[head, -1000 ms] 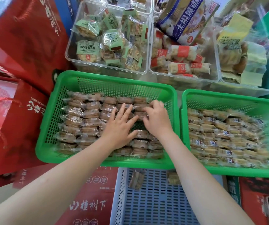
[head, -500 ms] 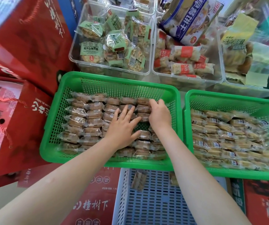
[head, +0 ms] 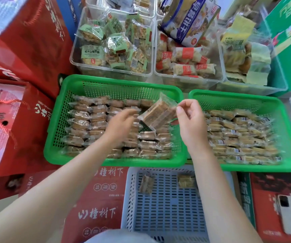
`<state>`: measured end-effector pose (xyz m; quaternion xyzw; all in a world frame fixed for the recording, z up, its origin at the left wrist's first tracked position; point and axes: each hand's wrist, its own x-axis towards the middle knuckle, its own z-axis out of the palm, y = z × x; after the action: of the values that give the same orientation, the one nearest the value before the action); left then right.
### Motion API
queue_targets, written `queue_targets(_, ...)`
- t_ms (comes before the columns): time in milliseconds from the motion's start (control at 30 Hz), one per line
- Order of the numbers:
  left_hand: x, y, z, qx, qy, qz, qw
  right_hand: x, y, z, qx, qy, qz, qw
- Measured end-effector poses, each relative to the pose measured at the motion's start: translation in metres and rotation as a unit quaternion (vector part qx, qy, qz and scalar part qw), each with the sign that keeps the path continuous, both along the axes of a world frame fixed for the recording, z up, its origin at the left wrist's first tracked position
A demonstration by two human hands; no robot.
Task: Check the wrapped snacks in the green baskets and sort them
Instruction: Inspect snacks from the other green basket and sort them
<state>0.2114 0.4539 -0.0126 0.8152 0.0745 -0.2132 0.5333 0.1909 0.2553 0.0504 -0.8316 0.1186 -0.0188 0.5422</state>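
Snack shop stockroom, clear tubs (head: pixel 112 70) of wrapped pastries; stacked red gift boxes (head: pixel 18 41), green baskets (head: pixel 116 85)

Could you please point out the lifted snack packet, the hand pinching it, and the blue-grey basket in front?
lifted snack packet (head: pixel 156 113), head view, on the brown cake inside the wrapper.
right hand (head: pixel 190 120), head view, on its back.
blue-grey basket (head: pixel 169 213), head view, on its bare slotted floor.

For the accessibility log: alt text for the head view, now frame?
Both hands hold one wrapped snack lifted above the left green basket: the right hand pinches its wrapper edge, the left hand takes the other end. The right green basket is also full; a grey basket nearer holds two snacks.
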Motion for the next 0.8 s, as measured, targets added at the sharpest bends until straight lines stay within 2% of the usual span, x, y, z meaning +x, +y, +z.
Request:
queue_targets(67, -0.016, 0.004, 0.02, -0.187, 0.127, 0.094, 0.969, -0.024, 0.005, -0.004, 0.042, 0.05, -0.028, 0.998)
queue_targets(100, -0.027, 0.005, 0.026, -0.245, 0.158, 0.103, 0.951, -0.036, 0.009, -0.008, 0.069, 0.077, -0.041, 0.994)
queue_targets(167, -0.053, 0.007, 0.03, -0.303, 0.169, 0.093, 0.933, -0.059, 0.02, -0.016, 0.13, 0.129, -0.069, 0.981)
queue_targets(267, -0.088, 0.009, 0.034, -0.326, 0.187, 0.125, 0.918, -0.087, 0.03, -0.019, 0.147, 0.175, -0.081, 0.97)
queue_targets(333, -0.101, 0.012, 0.034, -0.323, 0.211, 0.153, 0.91, -0.1, 0.032, -0.017, 0.131, 0.186, -0.051, 0.972)
queue_targets(400, -0.115, 0.017, 0.035, -0.318, 0.224, 0.137, 0.911, -0.111, 0.035, -0.012, 0.099, 0.184, 0.003, 0.978)
queue_targets(467, -0.128, 0.017, 0.041, -0.325, 0.227, 0.107, 0.912, -0.119, 0.039, -0.009, 0.055, 0.154, 0.045, 0.985)
queue_targets(533, -0.14, 0.017, 0.047, -0.347, 0.222, 0.109, 0.905, -0.124, 0.041, -0.008, 0.037, 0.118, 0.041, 0.992)
queue_targets(700, -0.163, 0.022, 0.052, -0.431, 0.252, 0.22, 0.838, -0.137, 0.045, -0.004, 0.002, 0.019, 0.014, 1.0)
queue_targets(800, -0.175, 0.024, 0.048, -0.425, 0.268, 0.268, 0.822, -0.148, 0.048, -0.002, -0.009, -0.018, 0.024, 1.0)
